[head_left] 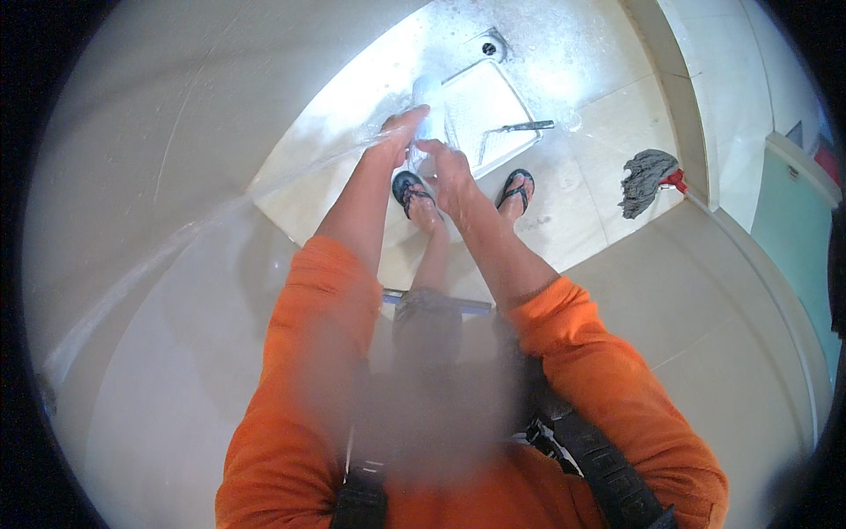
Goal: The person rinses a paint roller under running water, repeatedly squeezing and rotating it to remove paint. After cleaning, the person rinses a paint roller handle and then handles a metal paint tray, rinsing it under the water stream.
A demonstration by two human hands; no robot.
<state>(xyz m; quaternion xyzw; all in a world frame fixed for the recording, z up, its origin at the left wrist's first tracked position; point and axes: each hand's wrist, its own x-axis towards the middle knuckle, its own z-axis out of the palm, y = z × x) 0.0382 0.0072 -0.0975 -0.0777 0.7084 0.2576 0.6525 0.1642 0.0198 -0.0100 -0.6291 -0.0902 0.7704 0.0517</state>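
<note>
A pale, bluish cylindrical thing (428, 99), blurred by glare and spray, stands out between my two hands; its exact kind cannot be made out. My left hand (403, 132) closes on its left side, fingers partly hidden. At its near end, my right hand (448, 167) curls against it with bent fingers. A thin jet of water (185, 231) crosses from the left and reaches my left hand. Just beyond my right hand lies a white ribbed floor pan (520, 99). A dark-handled tool (527, 126) rests across the pan's near right edge.
A round floor drain (489, 48) sits past the pan, on wet tiles. To the right, a grey mop head (649, 181) with a red fitting leans by the wall. A blue-edged bar (476, 308) lies behind my legs. My feet, in dark flip-flops (407, 190), stand before the pan.
</note>
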